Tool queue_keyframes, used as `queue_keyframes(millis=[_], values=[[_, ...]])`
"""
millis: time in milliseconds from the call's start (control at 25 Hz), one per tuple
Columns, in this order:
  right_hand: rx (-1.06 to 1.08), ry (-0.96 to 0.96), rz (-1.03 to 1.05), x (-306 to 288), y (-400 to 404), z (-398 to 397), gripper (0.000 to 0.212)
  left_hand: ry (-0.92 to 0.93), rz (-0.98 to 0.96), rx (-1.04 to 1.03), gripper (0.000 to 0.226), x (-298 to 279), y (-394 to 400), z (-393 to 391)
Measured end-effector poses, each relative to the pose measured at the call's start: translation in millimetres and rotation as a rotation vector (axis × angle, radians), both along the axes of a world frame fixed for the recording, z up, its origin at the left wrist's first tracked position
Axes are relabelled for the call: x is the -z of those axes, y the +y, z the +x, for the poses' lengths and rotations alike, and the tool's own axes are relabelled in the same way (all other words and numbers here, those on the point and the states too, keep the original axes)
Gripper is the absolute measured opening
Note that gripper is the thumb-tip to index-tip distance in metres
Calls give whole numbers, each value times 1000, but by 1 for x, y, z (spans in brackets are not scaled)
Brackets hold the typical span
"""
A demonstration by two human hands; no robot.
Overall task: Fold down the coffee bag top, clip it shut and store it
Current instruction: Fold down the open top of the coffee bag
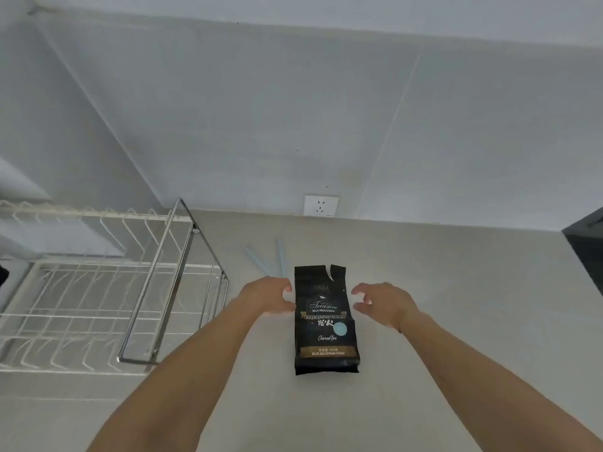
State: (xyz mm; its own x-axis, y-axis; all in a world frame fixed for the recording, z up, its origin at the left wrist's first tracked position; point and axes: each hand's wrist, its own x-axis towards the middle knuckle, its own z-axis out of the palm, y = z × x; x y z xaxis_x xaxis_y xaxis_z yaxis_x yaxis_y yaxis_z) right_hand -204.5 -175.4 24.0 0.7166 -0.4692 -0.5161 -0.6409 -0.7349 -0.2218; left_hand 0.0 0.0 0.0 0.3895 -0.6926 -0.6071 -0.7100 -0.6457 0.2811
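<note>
Black and glossy, the coffee bag (326, 321) stands on the pale countertop (424, 321) in the middle of the scene, its top edge unfolded and torn with a notch near the right corner. Both bare hands reach toward its upper half: the left hand (266, 296) is at the bag's left edge, fingers spread and curled, fingertips touching or just beside it; the right hand (385, 303) is just right of the bag, fingers apart, gripping nothing. Beyond the bag and left hand, a pale blue clip (270, 261) lies on the counter in a V. A wire dish rack (107, 288) sits far left, and a wall socket (320, 205) is behind.
</note>
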Motion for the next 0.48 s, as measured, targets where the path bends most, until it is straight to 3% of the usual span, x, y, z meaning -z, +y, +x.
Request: queue_keyframes(millis=[240,480], values=[[85,22,154,20,-4,21,54,86,-2,-40,67,13,-21,1],[273,-122,366,35,2,31,56,179,-120,-150,59,21,-24,-3]])
